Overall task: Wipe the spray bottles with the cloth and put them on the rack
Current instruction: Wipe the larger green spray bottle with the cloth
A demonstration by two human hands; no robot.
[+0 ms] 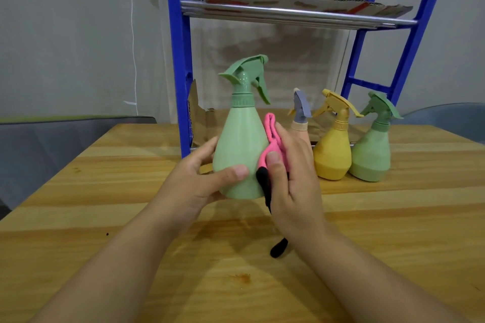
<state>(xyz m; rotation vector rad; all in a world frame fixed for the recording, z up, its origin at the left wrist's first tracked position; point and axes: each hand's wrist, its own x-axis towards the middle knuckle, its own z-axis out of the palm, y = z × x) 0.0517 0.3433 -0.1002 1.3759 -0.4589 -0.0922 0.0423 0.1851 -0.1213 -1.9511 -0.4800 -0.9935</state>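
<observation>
The left hand point(207, 178) grips the big green bottle point(240, 149); the right hand point(288, 178) presses the pink cloth point(273, 139) on it — three bottles wait, and the rack point(296, 12) seems bare of bottles.

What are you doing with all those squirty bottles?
A person is cleaning them. The left hand holds a big green spray bottle upright just above the wooden table, while the right hand presses a pink and black cloth against its side. Three more bottles wait behind: a beige one with a grey top, a yellow one and a smaller green one. The blue rack stands behind them, and no bottle shows on its shelf yet.
</observation>
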